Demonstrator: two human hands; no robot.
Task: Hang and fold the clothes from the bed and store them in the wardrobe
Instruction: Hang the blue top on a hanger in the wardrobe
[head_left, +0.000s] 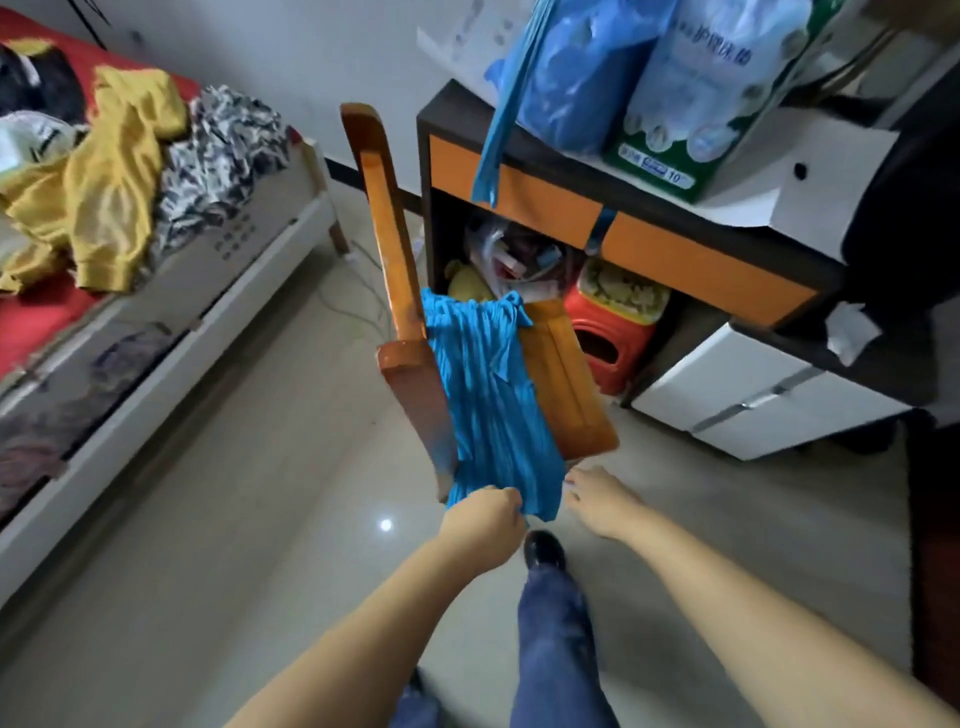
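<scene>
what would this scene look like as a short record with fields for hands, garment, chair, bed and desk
left hand: grips the lower edge of the blue garment
right hand: open, beside the garment's hem
blue garment: draped over the seat of the wooden chair
bed: yellow garment and black-and-white patterned garment lying in a heap
desk: orange front, bags on top, red stool underneath

A home bedroom is being shown: clothes are being kept piled on a bed, a wooden chair is being stood beside a cluttered desk, on a tiled floor.
</scene>
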